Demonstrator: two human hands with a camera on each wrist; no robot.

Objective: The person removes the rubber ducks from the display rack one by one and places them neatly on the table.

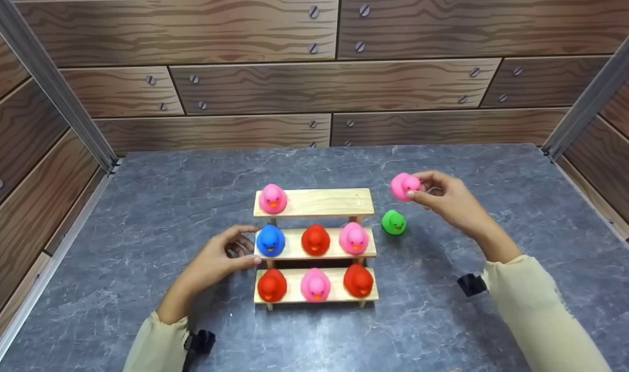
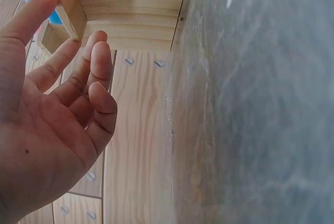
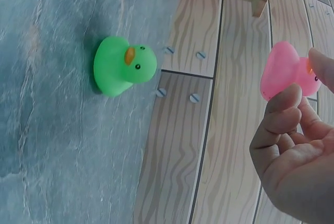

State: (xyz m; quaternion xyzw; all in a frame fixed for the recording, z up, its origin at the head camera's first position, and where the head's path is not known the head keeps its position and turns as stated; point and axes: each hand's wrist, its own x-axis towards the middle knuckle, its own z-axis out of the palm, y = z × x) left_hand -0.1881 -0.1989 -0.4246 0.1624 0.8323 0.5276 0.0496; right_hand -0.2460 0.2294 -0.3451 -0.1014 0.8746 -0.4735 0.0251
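Observation:
My right hand [image 1: 448, 199] pinches a pink rubber duck [image 1: 403, 186] between thumb and fingers, raised to the right of a three-tier wooden stand [image 1: 324, 201]. Below it on the table is a green rubber duck [image 1: 394, 222], also upright in the right wrist view. At the stand's left end, my left hand [image 1: 224, 256] has its thumb and index fingertips at the edges of the middle shelf, beside a blue duck [image 1: 271, 240]; the other fingers are loosely bent. In the left wrist view the shelf end [image 2: 73, 12] shows between thumb and index finger.
Another pink duck [image 1: 273, 199] sits at the top shelf's left end. The middle shelf also bears a red duck [image 1: 315, 239] and a pink duck [image 1: 353, 238]. On the bottom shelf, a pink duck [image 1: 315, 284] sits between two red ones. Wood-patterned walls [image 1: 335, 85] border the grey table [image 1: 180, 186].

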